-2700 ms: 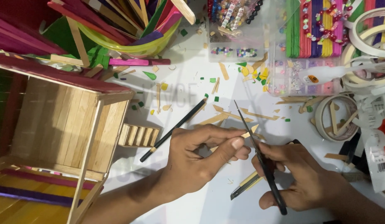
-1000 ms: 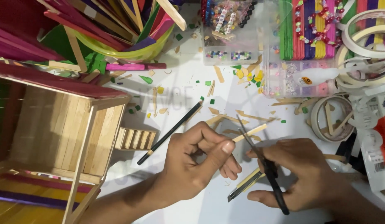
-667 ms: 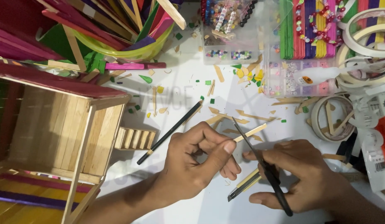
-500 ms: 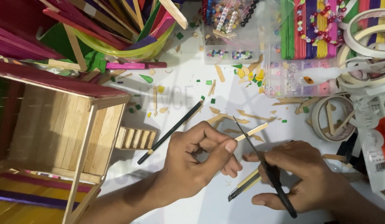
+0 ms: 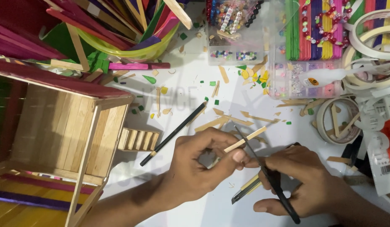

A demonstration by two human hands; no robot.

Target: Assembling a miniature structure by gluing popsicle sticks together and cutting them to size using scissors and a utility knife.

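Nearest, the right hand [image 5: 304,185] has its grip closed on black-handled scissors [image 5: 268,176] whose blades straddle a thin pale wooden craft stick [image 5: 245,140] pinched in the left hand [image 5: 199,168], above the white surface [image 5: 195,88], a black pencil [image 5: 174,133] lying farther left.

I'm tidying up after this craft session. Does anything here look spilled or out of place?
Yes. Wood offcuts and small green and yellow scraps lie scattered over the white table above the hands. A utility knife lies partly under the right hand, which holds scissors against a wooden stick pinched by the left hand.
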